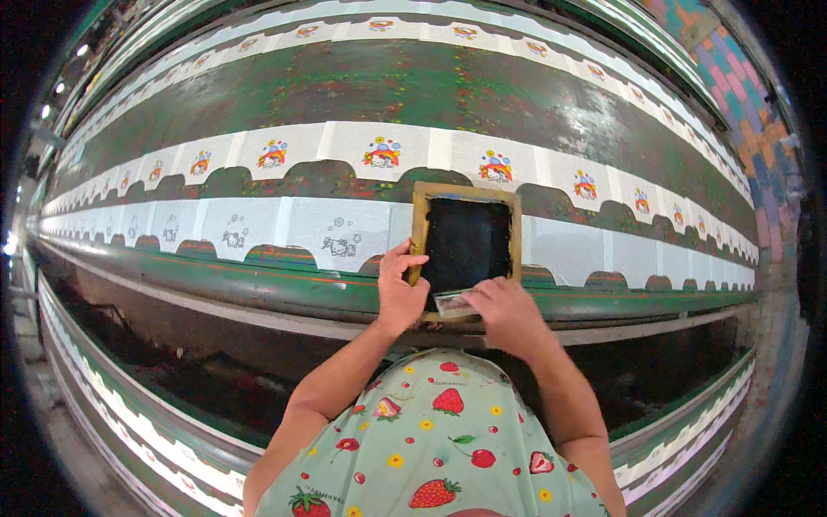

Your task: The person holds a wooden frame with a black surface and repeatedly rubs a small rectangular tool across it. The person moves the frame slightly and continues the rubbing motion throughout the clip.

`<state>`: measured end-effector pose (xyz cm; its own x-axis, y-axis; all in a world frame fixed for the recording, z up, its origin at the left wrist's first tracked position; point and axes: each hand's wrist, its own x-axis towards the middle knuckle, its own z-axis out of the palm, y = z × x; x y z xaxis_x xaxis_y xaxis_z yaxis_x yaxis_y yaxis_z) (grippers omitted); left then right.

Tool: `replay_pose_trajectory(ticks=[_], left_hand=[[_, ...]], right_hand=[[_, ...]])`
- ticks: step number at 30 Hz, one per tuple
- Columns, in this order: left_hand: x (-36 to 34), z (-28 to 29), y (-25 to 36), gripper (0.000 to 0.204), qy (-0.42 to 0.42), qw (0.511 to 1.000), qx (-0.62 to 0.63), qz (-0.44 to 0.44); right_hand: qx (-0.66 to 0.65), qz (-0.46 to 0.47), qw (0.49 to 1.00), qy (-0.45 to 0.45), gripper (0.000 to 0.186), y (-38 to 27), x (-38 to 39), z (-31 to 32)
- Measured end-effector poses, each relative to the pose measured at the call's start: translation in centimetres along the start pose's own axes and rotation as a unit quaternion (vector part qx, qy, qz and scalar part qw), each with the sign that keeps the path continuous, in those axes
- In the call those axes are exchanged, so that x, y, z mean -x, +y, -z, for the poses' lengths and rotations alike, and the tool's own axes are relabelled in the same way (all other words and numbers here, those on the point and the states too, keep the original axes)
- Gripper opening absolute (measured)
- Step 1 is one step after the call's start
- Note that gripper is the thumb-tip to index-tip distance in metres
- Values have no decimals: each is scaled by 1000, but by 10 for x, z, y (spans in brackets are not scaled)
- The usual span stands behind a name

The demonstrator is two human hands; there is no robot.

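Note:
A wooden-framed printing screen [466,194] with black mesh lies flat on a white fabric piece on the long green table [413,86]. My left hand [398,289] grips the screen's left frame edge near its lower corner. At the bottom edge of the mesh, my right hand [508,308] holds a small squeegee [451,302]. White fabric pieces to the left carry grey outline cartoon prints [339,246]; the piece right of the screen [573,250] is blank.
A farther row of white pieces shows coloured cartoon prints [381,155]. More rows run along the table's far edge. A lower shelf with white trim [129,414] runs below the table. A colourful brick wall [758,129] stands at the right.

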<state>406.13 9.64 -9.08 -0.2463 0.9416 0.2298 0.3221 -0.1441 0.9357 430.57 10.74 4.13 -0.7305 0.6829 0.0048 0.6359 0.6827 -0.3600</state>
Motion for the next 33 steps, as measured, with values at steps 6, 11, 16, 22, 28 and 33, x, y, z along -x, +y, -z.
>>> replay_pose_trajectory(ticks=[6,11,16,22,28,33], left_hand=[[-5,8,-4,40,-8,999,31,15],[-11,8,-3,39,-21,999,29,25],[-14,10,5,40,-31,999,11,36],[-17,12,8,40,-36,999,-3,11],[-17,14,6,44,-33,999,-1,-14],[-14,13,4,50,-44,999,10,-19]], right_hand=[[-20,-19,999,-19,36,54,-61,27],[-11,-85,995,45,37,84,-101,25],[0,-113,993,43,44,83,-107,18],[8,-61,998,29,47,47,-69,0],[22,-59,995,76,45,0,-23,-27],[18,-85,995,43,56,-32,3,-29]])
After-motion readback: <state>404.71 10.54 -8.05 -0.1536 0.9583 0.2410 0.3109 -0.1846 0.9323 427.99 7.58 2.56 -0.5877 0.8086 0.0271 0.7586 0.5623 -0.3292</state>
